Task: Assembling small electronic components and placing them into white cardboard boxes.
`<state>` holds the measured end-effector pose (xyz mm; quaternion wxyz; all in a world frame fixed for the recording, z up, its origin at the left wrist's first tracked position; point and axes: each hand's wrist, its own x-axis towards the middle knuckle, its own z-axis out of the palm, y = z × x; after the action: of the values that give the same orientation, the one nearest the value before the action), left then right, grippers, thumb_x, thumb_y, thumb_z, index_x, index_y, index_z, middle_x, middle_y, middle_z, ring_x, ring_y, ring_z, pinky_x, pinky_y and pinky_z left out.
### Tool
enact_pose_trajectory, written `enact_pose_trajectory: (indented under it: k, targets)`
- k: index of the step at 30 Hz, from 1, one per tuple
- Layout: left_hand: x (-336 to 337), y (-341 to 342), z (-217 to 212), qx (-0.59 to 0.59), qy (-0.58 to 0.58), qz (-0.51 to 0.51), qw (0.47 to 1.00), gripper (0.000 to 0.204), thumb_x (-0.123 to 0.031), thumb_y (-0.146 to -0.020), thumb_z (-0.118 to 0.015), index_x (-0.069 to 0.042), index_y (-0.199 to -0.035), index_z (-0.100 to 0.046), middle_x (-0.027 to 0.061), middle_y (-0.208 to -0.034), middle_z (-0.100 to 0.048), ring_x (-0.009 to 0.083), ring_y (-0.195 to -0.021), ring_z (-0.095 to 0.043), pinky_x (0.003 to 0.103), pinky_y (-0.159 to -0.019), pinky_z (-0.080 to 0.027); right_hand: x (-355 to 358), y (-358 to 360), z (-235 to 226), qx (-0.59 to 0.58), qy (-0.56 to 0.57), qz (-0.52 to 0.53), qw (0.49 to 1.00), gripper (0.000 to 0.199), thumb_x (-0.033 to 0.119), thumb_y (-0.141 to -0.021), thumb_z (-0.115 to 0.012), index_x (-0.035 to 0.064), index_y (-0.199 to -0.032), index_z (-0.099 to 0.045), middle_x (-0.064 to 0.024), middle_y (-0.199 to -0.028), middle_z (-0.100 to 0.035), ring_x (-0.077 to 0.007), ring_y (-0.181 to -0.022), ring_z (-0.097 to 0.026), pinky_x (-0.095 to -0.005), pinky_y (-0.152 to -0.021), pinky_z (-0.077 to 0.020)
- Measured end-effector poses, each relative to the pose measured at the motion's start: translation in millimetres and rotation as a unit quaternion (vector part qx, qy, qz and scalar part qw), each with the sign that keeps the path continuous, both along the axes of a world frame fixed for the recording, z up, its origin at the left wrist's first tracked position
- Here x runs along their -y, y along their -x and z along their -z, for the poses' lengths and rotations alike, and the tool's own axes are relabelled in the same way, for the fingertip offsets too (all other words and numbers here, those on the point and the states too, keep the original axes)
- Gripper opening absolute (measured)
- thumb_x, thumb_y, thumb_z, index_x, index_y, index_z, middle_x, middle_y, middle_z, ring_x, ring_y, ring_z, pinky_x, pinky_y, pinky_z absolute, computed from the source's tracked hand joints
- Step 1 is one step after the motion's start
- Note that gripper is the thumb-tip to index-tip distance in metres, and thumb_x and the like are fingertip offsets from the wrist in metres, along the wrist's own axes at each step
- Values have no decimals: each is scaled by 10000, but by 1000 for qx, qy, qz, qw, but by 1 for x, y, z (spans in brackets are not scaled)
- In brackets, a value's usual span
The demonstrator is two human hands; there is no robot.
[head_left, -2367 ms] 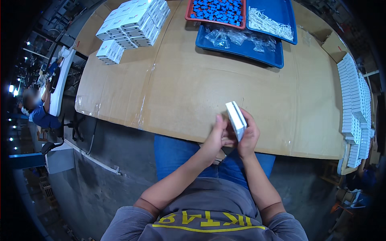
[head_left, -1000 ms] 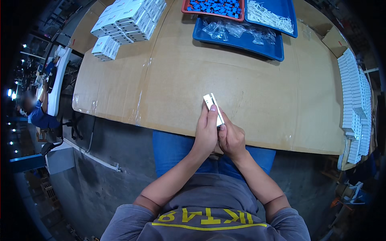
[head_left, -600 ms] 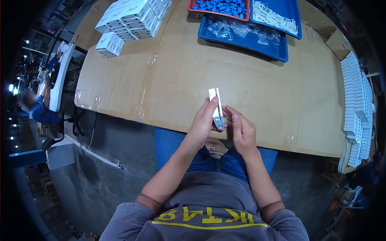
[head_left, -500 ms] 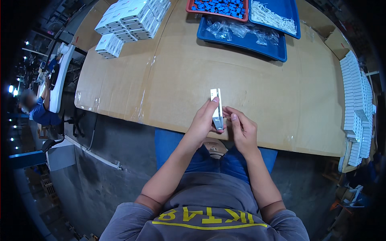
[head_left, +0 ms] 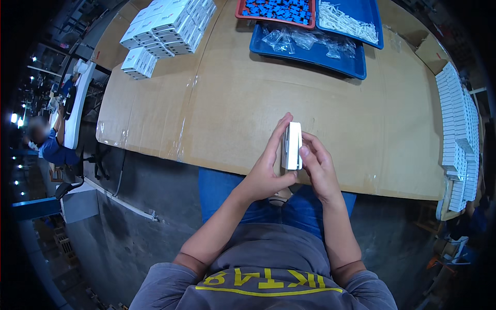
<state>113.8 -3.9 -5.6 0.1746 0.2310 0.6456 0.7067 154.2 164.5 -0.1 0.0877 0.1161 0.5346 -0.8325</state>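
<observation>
Two bare hands of yours flank one slim white case (head_left: 293, 146), held up just above the near edge of the cardboard-covered bench (head_left: 243, 119), its narrow side facing up toward you. Your right hand (head_left: 321, 169) has its grip on the case, thumb against the right edge and fingers behind. Your left hand (head_left: 265, 173) is spread, its straight fingers along the left side and its thumb by the lower end (whether that grip bears any weight, I cannot tell). As for writing, any on the case is too small to make out. At your far left, the stacked white boxes (head_left: 168, 27) carry small printed marks on their tops and rows of dark marks on their sides. Your grey shirt (head_left: 232, 250) shows big yellow letters, upside down from here, above a yellow line. Past the case, a red tray (head_left: 276, 20) holds blue pieces, an upper blue tray (head_left: 380, 37) thin white parts, and a lower blue tray (head_left: 310, 63) clear plastic bags. White pieces (head_left: 454, 129) stand stacked along the right.
</observation>
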Motion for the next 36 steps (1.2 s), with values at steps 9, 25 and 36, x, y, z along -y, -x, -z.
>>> enact_pose_trajectory:
  k: [9, 25, 36]
  targets:
    - [-17, -12, 8, 140, -94, -76, 983, 675, -433, -1154, -306, -70, -1680, -89, 199, -1635, -281, 282, -1518, -288, 404, -1245, -243, 21, -5, 16, -155, -118, 30, 980, 574, 37, -922, -744, -18, -1440, -504, -180, -1508, -500, -275, -1378, -534, -409, -1156, -441]
    - [-29, -20, 17, 84, -123, -180, 972, 855, -682, -1071, -275, -50, -1644, -209, 161, -1511, -470, 237, -1422, -444, 377, -1207, -322, 45, -15, 27, -317, -434, 89, 839, 449, 157, -1086, -495, -150, -1413, -521, -333, -1451, -565, -425, -1328, -602, -438, -1095, -497]
    - [-28, -21, 11, 110, -137, -174, 969, 877, -691, -1064, -306, -34, -1636, -206, 153, -1517, -457, 245, -1438, -431, 391, -1215, -323, 54, -22, 25, -267, -359, 103, 888, 409, 133, -1065, -553, -143, -1366, -547, -369, -1437, -546, -433, -1340, -580, -448, -1092, -497]
